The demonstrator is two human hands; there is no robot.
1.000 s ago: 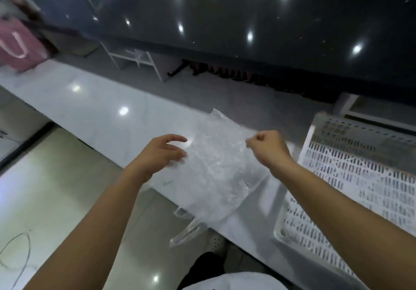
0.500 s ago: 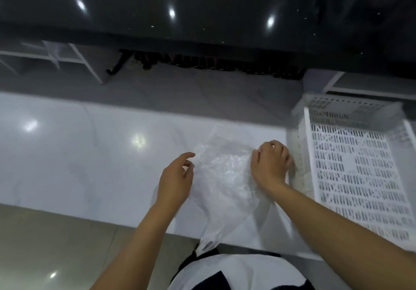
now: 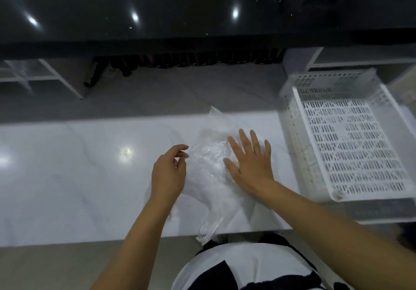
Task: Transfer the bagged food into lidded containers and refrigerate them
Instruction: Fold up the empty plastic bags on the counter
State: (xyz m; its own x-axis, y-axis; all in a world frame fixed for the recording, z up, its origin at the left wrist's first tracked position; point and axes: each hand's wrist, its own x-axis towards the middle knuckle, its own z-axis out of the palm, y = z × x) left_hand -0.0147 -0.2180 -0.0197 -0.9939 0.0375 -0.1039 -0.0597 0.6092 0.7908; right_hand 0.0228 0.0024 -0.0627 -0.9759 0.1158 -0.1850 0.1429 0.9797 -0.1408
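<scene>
My right hand (image 3: 252,165), fingers flat, presses the thin, limp, slippery clear plastic bag (image 3: 209,165) onto the white counter (image 3: 67,177); left hand (image 3: 168,172) fingers pinch its edge, approx. the best hold.

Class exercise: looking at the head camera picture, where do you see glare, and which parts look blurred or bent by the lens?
Head view: ceiling lights glare as bright spots on the white counter and the dark counter behind; the clear plastic bag shines under the right hand; the white basket is smeared at its far corner; straight edges bow from the wide lens.

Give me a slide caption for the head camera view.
Right hand flattens clear plastic bag on white counter.
</scene>
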